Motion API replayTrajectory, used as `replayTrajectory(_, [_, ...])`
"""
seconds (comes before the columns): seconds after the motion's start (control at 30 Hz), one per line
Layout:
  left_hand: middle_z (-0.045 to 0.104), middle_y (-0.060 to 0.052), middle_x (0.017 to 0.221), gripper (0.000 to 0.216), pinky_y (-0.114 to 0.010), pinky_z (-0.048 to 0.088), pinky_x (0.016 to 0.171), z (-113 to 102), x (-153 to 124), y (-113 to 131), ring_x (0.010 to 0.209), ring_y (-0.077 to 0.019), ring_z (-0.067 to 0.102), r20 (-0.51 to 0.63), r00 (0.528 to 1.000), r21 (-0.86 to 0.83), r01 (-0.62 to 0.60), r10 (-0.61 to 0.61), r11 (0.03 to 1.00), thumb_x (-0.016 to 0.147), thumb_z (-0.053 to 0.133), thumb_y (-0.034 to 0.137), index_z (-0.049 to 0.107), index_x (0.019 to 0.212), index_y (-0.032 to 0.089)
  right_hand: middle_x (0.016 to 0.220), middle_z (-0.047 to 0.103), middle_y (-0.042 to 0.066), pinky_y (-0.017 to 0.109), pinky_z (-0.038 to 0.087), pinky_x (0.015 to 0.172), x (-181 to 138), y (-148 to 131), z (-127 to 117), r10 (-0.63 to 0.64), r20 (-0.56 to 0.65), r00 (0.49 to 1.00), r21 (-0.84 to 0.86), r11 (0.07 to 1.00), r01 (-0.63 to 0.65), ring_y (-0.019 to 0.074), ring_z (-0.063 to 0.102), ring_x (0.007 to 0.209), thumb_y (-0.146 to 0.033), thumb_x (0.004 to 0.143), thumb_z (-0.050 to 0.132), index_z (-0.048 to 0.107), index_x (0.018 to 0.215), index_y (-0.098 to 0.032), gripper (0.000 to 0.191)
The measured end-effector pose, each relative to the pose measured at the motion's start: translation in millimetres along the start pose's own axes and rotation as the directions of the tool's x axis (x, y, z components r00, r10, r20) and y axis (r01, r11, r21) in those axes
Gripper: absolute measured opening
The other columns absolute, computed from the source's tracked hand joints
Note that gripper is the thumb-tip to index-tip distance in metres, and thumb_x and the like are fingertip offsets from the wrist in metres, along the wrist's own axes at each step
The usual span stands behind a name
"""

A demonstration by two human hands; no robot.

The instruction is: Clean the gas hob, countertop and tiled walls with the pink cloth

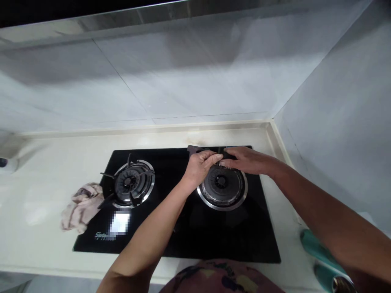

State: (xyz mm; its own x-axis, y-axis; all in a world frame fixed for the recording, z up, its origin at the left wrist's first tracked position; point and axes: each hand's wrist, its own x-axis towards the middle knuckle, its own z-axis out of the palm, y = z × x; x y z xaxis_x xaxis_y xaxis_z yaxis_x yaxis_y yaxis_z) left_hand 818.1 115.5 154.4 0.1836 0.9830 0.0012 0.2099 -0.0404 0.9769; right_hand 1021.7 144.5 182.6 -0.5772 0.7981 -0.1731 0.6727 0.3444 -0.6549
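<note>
My left hand (201, 165) is over the back left of the right burner (221, 187), its fingers closed in a pinch. A flat, dark grey-brown piece (193, 149) sticks out behind that hand; I cannot tell its kind. From the other side my right hand (240, 158) meets it, with its fingers bent around something dark at the back of the burner, largely hidden. The two hands' fingertips nearly touch. The right burner has a steel ring and a round dark cap, and no pan support shows on its front part. Both burners belong to a black glass gas hob (220, 232).
The left burner (128, 183) carries a black pan support with prongs. A crumpled pinkish cloth (82, 207) lies on the cream counter (36, 187) against the hob's left edge. At the lower right stands a green object (320, 248). Grey walls rise behind and right, below a range hood (122, 20).
</note>
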Motion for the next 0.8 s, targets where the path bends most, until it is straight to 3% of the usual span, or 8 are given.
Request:
replayTrajectory(0.27, [0.067, 0.001, 0.070, 0.048, -0.026, 0.047, 0.069, 2, 5, -3, 0.066, -0.0111, 0.055, 0.023, 1.000, -0.047, 0.010, -0.009, 0.999, 0.083, 0.075, 0.064, 0.077, 0.080, 0.016, 0.098, 0.072, 0.006, 0.031, 0.043, 0.078, 3, 6, -5, -0.056, 0.063, 0.996, 0.002, 0.998, 0.056, 0.0220, 0.063, 0.087, -0.051, 0.097, 0.057, 0.067, 0.103, -0.019, 0.034])
replayTrajectory(0.47, [0.068, 0.000, 0.077, 0.044, -0.027, 0.048, 0.073, -3, -14, -11, 0.073, -0.0136, 0.059, 0.013, 0.999, 0.005, -0.049, 0.049, 0.999, 0.087, 0.073, 0.060, 0.078, 0.086, 0.017, 0.097, 0.072, 0.006, 0.032, 0.045, 0.079, -1, 4, 17, -0.040, 0.050, 0.998, -0.073, 0.996, 0.043, 0.0226, 0.065, 0.087, -0.047, 0.100, 0.059, 0.066, 0.097, -0.020, 0.028])
replayTrajectory(0.57, [0.065, 0.000, 0.078, 0.039, -0.029, 0.047, 0.076, -2, -34, -19, 0.075, -0.0144, 0.059, 0.030, 0.992, 0.064, -0.121, 0.119, 0.991, 0.092, 0.070, 0.056, 0.079, 0.091, 0.018, 0.108, 0.071, 0.009, 0.038, 0.048, 0.093, -20, 2, 40, -0.076, -0.074, 0.994, -0.051, 0.996, 0.072, 0.0256, 0.065, 0.104, -0.042, 0.100, 0.060, 0.066, 0.103, -0.019, 0.024])
replayTrajectory(0.67, [0.065, 0.000, 0.080, 0.032, -0.033, 0.045, 0.085, 4, -61, -34, 0.080, -0.0159, 0.060, 0.084, 0.980, 0.213, -0.195, 0.181, 0.957, 0.094, 0.071, 0.052, 0.079, 0.093, 0.020, 0.118, 0.068, 0.010, 0.043, 0.048, 0.104, -50, 9, 64, -0.109, -0.287, 0.952, 0.056, 0.990, 0.131, 0.0266, 0.062, 0.118, -0.042, 0.101, 0.060, 0.065, 0.113, -0.021, 0.025])
replayTrajectory(0.8, [0.073, -0.002, 0.094, 0.025, -0.040, 0.040, 0.099, 24, -99, -64, 0.096, -0.0205, 0.065, 0.185, 0.965, 0.423, -0.250, 0.187, 0.871, 0.086, 0.084, 0.040, 0.078, 0.101, 0.022, 0.112, 0.068, 0.008, 0.039, 0.051, 0.101, -96, 31, 90, -0.008, -0.506, 0.862, 0.191, 0.974, 0.122, 0.0232, 0.065, 0.111, -0.043, 0.104, 0.055, 0.067, 0.110, -0.024, 0.023])
